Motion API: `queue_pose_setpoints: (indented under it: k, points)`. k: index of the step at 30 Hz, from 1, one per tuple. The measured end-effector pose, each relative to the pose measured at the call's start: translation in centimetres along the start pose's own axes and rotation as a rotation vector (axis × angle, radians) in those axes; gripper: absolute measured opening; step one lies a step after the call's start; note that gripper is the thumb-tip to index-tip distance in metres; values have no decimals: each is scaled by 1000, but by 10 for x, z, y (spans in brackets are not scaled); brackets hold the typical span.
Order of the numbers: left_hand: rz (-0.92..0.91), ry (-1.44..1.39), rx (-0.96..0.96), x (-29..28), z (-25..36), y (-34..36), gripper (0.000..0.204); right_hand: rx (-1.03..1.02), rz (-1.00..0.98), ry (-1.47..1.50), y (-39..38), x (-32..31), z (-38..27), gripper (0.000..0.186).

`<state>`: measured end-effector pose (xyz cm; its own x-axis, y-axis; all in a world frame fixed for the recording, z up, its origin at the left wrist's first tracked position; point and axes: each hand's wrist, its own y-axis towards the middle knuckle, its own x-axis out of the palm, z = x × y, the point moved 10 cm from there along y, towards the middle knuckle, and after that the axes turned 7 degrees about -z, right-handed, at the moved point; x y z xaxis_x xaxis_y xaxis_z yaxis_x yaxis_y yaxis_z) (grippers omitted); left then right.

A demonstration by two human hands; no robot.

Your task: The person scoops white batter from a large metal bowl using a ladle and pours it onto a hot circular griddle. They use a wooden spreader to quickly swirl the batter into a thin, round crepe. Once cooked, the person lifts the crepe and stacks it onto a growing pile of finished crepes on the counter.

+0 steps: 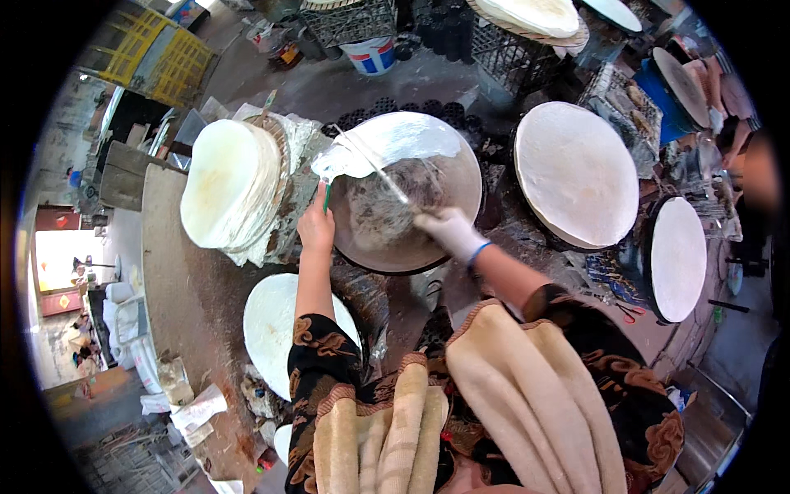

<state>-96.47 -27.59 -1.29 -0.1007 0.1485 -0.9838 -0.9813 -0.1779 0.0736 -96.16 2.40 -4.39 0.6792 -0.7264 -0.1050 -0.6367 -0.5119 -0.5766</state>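
A large round griddle (462, 196) lies in front of me. Wet white batter (407, 134) coats its far part, while the nearer surface is bare and dark-smudged. My left hand (316, 226), bare, is closed around the green handle (327, 198) of a tool at the griddle's left edge. Batter smears that tool's head, so its shape is unclear. My right hand (450, 233) wears a white glove with a blue band at the wrist. Its fingers grip a long thin stick (370, 160), which slants over the griddle to the far left across the batter.
Left of the griddle stands a stack of thin round white sheets (220, 185). More griddles bear white rounds: one at right (576, 177), another farther right (679, 259), one near my left forearm (276, 325). Red-handled scissors (630, 314) lie at right. A bucket (369, 56) stands beyond.
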Motion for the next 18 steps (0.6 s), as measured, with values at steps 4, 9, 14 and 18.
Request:
queue_pose_setpoints:
  k: [4, 9, 14, 18]
  points:
    - [-86, 15, -123, -10, 5, -32, 74, -235, 64, 142, -13, -105, 10, 54]
    - [-86, 25, -199, -7, 15, -40, 74, -345, 5, -36, 30, -113, -10, 49]
    - [-42, 26, -323, -2, 5, -61, 70, -332, -197, -346, 32, -22, -34, 52]
    - [23, -44, -415, -9, -8, -119, 70, -172, -362, -237, 37, -77, -40, 48]
